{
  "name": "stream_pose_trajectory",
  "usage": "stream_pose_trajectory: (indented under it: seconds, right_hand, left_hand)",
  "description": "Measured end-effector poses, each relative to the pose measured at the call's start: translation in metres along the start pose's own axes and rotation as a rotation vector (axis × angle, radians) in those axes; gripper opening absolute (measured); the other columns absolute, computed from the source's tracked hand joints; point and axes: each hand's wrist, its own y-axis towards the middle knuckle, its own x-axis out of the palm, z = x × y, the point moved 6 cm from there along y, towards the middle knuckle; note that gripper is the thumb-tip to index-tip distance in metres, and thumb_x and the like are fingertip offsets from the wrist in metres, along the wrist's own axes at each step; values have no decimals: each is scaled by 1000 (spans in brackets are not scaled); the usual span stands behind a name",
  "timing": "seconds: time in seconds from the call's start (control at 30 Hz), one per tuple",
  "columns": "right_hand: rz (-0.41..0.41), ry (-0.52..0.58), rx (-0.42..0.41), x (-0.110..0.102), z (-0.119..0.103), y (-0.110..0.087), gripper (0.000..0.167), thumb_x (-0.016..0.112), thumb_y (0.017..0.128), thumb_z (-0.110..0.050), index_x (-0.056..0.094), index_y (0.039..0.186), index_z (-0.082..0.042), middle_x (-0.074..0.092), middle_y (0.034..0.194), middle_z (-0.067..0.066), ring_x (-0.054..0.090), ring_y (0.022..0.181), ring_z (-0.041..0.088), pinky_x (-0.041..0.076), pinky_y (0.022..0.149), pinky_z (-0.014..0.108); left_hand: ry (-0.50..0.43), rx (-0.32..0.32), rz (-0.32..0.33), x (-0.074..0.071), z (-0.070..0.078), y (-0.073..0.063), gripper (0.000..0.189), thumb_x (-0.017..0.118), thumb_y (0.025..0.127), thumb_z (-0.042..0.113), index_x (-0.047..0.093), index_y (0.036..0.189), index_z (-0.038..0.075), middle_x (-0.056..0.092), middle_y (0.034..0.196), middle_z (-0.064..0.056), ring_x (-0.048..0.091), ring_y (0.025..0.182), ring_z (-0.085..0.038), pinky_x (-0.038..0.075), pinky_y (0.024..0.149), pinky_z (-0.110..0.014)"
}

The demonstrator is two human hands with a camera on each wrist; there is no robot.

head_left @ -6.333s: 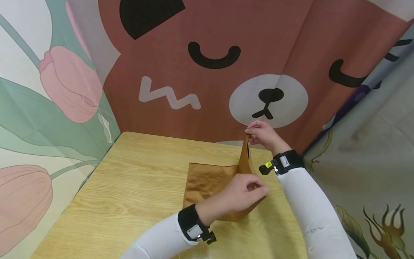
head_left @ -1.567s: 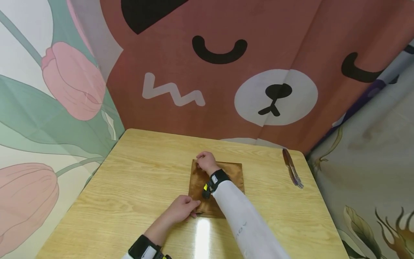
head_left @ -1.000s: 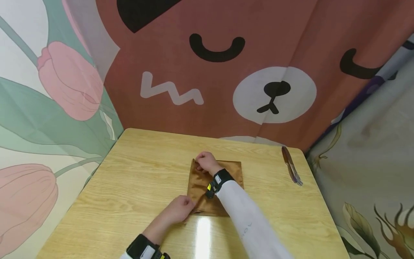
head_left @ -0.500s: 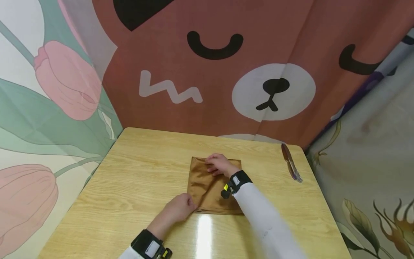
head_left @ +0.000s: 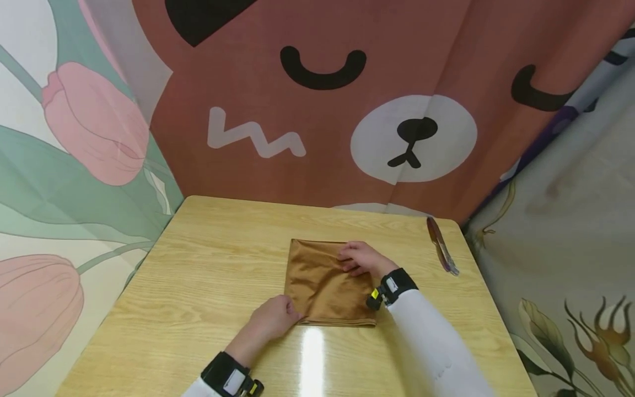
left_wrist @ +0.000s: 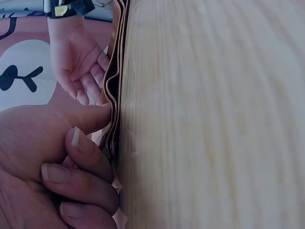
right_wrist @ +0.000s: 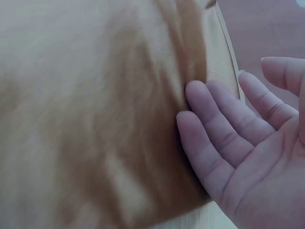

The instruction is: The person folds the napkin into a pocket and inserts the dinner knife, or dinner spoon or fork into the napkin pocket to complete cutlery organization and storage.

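A brown satin cloth, folded into a layered square, lies on the table with soft wrinkles across its top. At its near left corner my left hand pinches the edge; in the left wrist view the thumb meets the stacked layers and the other fingers are curled. My right hand rests on the far right part of the cloth. In the right wrist view, its relaxed fingers touch the fabric with their tips, palm visible, gripping nothing.
A slim brown item with a clear end, its kind unclear, lies at the table's far right. The wooden table meets a bear-print curtain at the back. Patterned fabric hangs on both sides.
Earlier, both hands held the cloth's raised right part; it is now folded over to the left. My right hand has since slid from the far left corner rightward across it; the left stays.
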Motion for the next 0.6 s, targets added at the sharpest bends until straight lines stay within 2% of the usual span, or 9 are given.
stream_pose_trajectory:
  seconds: [0.17, 0.43, 0.6]
  right_hand:
    - [-3, -99, -48, 0, 8, -18, 33, 56, 106, -31, 62, 125, -5, 72, 125, 15, 73, 91, 23, 60, 71, 37]
    - [-49, -70, -52, 1, 26, -54, 34, 58, 105, -30, 61, 124, -2, 75, 116, 16, 73, 88, 22, 60, 71, 36]
    - [-49, -107, -54, -2, 34, -71, 35, 59, 105, -31, 63, 122, -1, 76, 107, 15, 72, 86, 23, 60, 74, 37]
  left_hand:
    - [12, 16, 16, 0, -1, 0, 33, 73, 92, 43, 56, 75, 20, 58, 72, 3, 54, 63, -16, 41, 55, -32]
    - [20, 21, 22, -1, 1, 0, 34, 74, 91, 44, 56, 75, 20, 58, 72, 3, 53, 63, -16, 41, 55, -32]
    - [24, 25, 22, -2, 3, -2, 35, 74, 91, 46, 55, 76, 21, 57, 73, 3, 52, 63, -16, 40, 55, -33]
